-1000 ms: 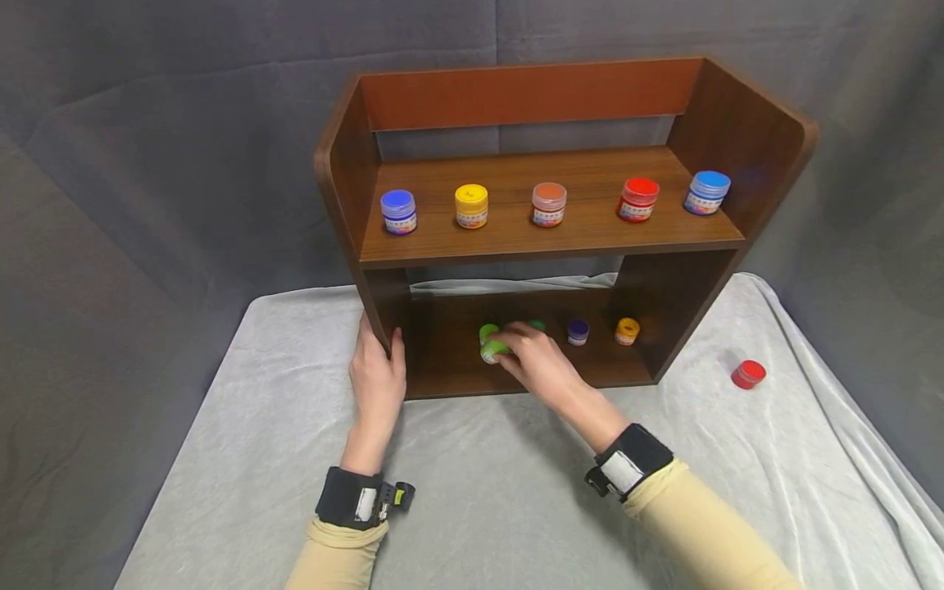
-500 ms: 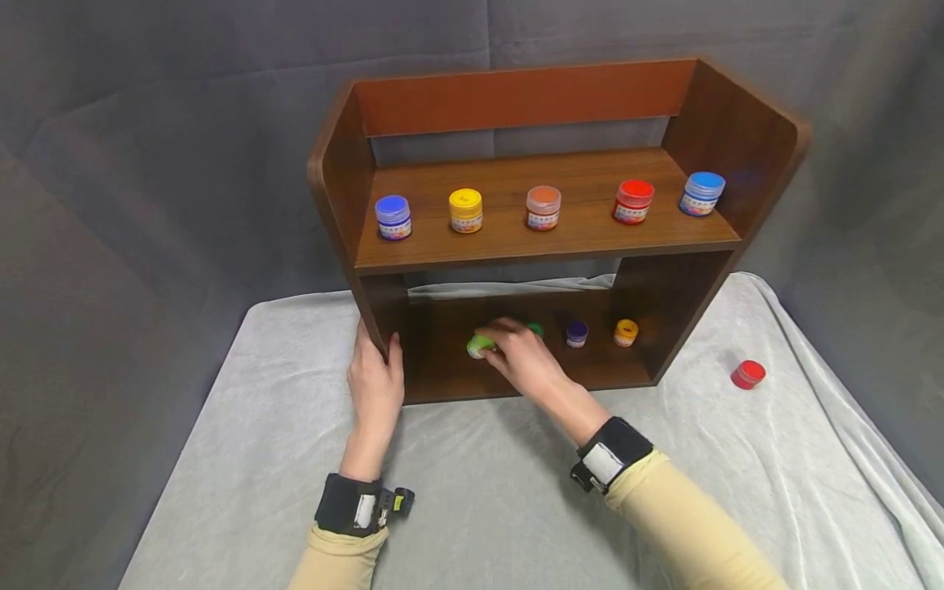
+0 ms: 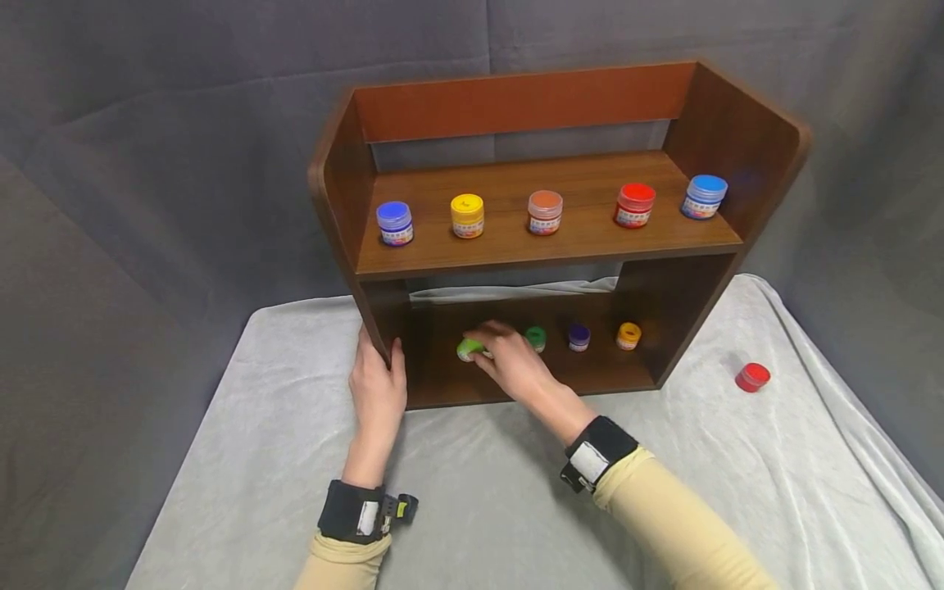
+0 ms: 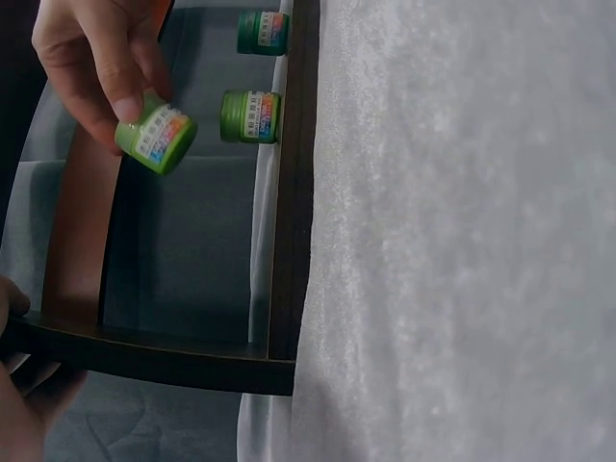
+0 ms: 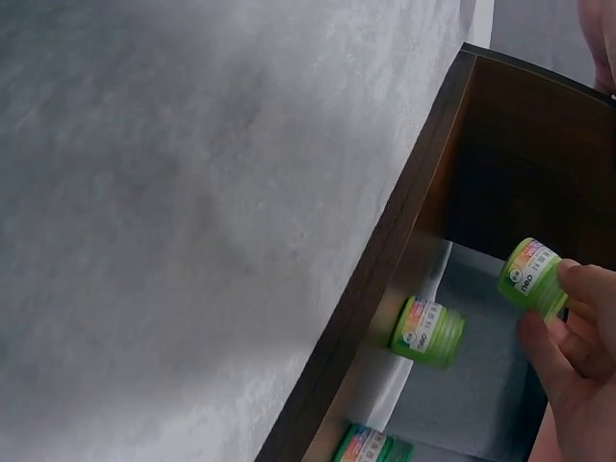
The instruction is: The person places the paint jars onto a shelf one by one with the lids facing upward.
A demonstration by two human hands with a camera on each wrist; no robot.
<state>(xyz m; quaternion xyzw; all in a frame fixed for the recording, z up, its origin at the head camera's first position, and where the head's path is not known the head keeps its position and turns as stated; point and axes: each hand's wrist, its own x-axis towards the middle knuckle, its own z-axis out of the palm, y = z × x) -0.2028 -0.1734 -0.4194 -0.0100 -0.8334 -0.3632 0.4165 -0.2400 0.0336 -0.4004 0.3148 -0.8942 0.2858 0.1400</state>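
Note:
My right hand (image 3: 516,360) pinches a light green paint jar (image 5: 532,276) by its lid end, inside the lower compartment of a brown wooden shelf (image 3: 549,258). The held jar is tilted and raised above the lower board in both wrist views. A second light green jar (image 4: 249,116) stands on that board, mostly hidden behind my fingers in the head view. Beside it stands a dark green jar (image 3: 536,338). My left hand (image 3: 376,381) grips the shelf's left side panel, thumb at the front edge and the other fingers largely out of sight behind it.
Farther right on the lower board are a purple jar (image 3: 578,338) and an orange-yellow jar (image 3: 628,336). Several jars line the upper board, among them a yellow one (image 3: 468,216). A red jar (image 3: 753,377) sits on the grey cloth (image 3: 487,508) right of the shelf.
My right hand has moved left along the lower compartment with the light green jar, away from the dark green jar, which shows more fully now. The left hand keeps its grip on the side panel.

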